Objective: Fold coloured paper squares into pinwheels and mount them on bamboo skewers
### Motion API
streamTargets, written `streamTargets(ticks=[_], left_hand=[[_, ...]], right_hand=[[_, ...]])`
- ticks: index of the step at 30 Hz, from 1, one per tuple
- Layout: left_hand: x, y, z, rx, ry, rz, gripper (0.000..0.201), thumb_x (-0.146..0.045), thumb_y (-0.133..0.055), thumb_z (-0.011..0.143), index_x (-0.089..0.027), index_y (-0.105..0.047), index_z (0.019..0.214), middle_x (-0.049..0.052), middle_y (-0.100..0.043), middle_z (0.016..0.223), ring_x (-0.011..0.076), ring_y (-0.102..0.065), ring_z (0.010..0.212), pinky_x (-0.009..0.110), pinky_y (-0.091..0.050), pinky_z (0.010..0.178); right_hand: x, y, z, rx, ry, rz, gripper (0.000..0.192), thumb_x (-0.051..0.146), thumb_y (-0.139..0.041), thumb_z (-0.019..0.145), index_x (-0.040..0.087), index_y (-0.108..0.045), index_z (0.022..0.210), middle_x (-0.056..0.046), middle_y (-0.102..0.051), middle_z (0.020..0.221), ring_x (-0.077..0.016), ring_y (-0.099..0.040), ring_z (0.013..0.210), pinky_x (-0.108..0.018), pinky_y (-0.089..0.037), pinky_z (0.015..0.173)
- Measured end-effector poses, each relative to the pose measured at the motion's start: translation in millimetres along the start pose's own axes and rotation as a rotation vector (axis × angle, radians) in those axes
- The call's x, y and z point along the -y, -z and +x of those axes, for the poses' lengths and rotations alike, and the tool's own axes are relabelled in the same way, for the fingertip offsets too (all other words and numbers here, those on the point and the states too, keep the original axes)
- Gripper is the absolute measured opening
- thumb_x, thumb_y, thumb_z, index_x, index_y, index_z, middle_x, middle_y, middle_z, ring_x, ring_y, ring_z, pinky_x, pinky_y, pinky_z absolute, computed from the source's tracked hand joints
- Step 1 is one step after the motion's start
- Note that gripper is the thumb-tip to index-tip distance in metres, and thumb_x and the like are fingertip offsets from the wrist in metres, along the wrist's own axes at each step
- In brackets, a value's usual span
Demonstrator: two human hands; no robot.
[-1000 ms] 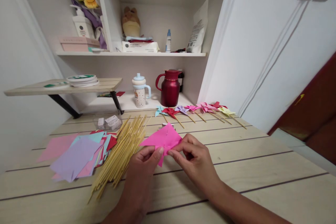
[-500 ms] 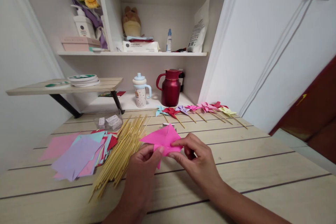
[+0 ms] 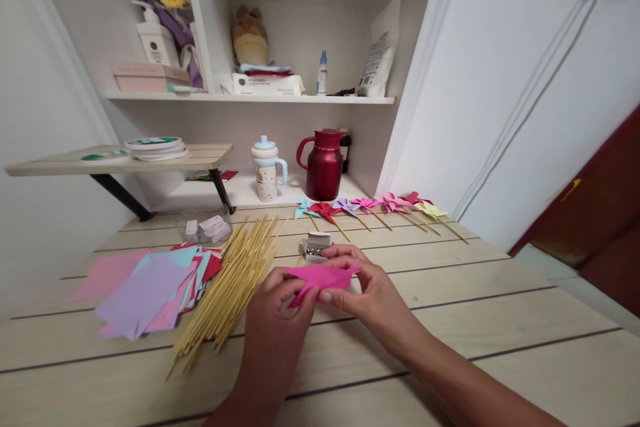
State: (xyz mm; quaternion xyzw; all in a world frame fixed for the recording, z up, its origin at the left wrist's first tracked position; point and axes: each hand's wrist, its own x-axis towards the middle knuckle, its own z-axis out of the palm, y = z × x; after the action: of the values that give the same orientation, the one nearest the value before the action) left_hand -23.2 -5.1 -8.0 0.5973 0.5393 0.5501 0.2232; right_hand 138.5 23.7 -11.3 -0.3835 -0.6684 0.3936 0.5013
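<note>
Both hands — the left hand [image 3: 280, 303] and right hand [image 3: 363, 290] — pinched the pink paper [image 3: 320, 277], which had dropped from upright to nearly flat just above the surface [image 3: 450, 320] — folding seemingly underway beside the sticks [image 3: 230, 287].

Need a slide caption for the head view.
Both hands, left hand and right hand, fold pink paper beside bamboo sticks.

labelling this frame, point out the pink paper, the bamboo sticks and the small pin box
pink paper [image 3: 323, 276], head view, middle of the sheet
bamboo sticks [image 3: 227, 293], head view, middle of the pile
small pin box [image 3: 317, 246], head view, front face
</note>
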Motion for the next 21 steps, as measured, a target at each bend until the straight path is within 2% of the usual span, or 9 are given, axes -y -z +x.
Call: streamTargets(ticks=[6, 10, 13, 15, 17, 19, 21], left_hand=[[9.5, -1.1, -1.8, -0.014, -0.124, 0.112, 0.013, -0.027, -0.069, 0.074, -0.027, -0.073, 0.061, 0.003, -0.069, 0.077, 0.0217, -0.061, 0.077, 0.034, -0.039, 0.081], [13.5, -3.5, -1.0, -0.013, -0.118, 0.095, 0.011, -0.029, -0.071, 0.073, -0.027, -0.075, 0.063, 0.003, -0.07, 0.079, 0.0228, -0.062, 0.079, 0.037, -0.039, 0.084], [12.9, -2.8, 0.1, 0.007, -0.052, 0.02, 0.012, -0.035, -0.071, 0.076, -0.026, -0.076, 0.07, 0.004, -0.07, 0.083, 0.024, -0.062, 0.085, 0.036, -0.042, 0.084], [12.0, -0.7, 0.7, -0.006, -0.013, -0.065, 0.018, -0.04, -0.068, 0.08, -0.026, -0.077, 0.086, 0.005, -0.07, 0.095, 0.0251, -0.061, 0.097, 0.036, -0.043, 0.09], [12.0, 1.3, 0.8, -0.058, 0.049, -0.159, 0.03, -0.045, -0.063, 0.084, -0.026, -0.074, 0.105, 0.006, -0.068, 0.112, 0.0252, -0.058, 0.11, 0.038, -0.041, 0.098], [13.8, 1.9, 0.6, -0.09, 0.174, -0.26, 0.04, -0.048, -0.059, 0.086, -0.027, -0.067, 0.118, 0.006, -0.066, 0.122, 0.0249, -0.056, 0.117, 0.039, -0.039, 0.103], [17.9, -0.2, 0.4, -0.049, 0.299, -0.364, 0.044, -0.052, -0.057, 0.087, -0.026, -0.065, 0.122, 0.007, -0.067, 0.123, 0.0252, -0.058, 0.118, 0.04, -0.04, 0.103]], right_hand=[[5.4, 1.8, 0.9, -0.032, -0.028, -0.03, 0.015, 0.034, -0.078, 0.074, 0.02, -0.073, 0.071, -0.009, -0.062, 0.113, -0.0257, -0.06, 0.109, -0.042, -0.046, 0.097], [3.5, -0.2, -0.8, -0.067, -0.103, 0.009, 0.016, 0.031, -0.079, 0.07, 0.019, -0.074, 0.079, -0.008, -0.067, 0.105, -0.0238, -0.064, 0.095, -0.036, -0.05, 0.083], [-2.0, -4.5, -1.9, -0.093, -0.252, 0.198, 0.025, 0.033, -0.082, 0.068, 0.016, -0.074, 0.084, -0.007, -0.072, 0.086, -0.021, -0.064, 0.076, -0.032, -0.05, 0.069], [-5.0, -6.7, -1.1, -0.131, -0.325, 0.404, 0.027, 0.034, -0.083, 0.067, 0.014, -0.075, 0.084, -0.006, -0.073, 0.081, -0.018, -0.062, 0.07, -0.029, -0.048, 0.066], [-5.9, -6.9, 1.0, -0.213, -0.343, 0.583, 0.028, 0.032, -0.085, 0.066, 0.014, -0.076, 0.086, -0.005, -0.074, 0.081, -0.0153, -0.061, 0.069, -0.026, -0.047, 0.067], [-4.9, -5.6, 3.6, -0.29, -0.343, 0.705, 0.026, 0.03, -0.087, 0.064, 0.014, -0.076, 0.081, -0.003, -0.074, 0.078, -0.0131, -0.06, 0.068, -0.024, -0.046, 0.067], [-3.1, -4.2, 5.5, -0.342, -0.336, 0.776, 0.024, 0.028, -0.088, 0.062, 0.014, -0.076, 0.077, -0.003, -0.073, 0.074, -0.0119, -0.059, 0.066, -0.022, -0.045, 0.065]])
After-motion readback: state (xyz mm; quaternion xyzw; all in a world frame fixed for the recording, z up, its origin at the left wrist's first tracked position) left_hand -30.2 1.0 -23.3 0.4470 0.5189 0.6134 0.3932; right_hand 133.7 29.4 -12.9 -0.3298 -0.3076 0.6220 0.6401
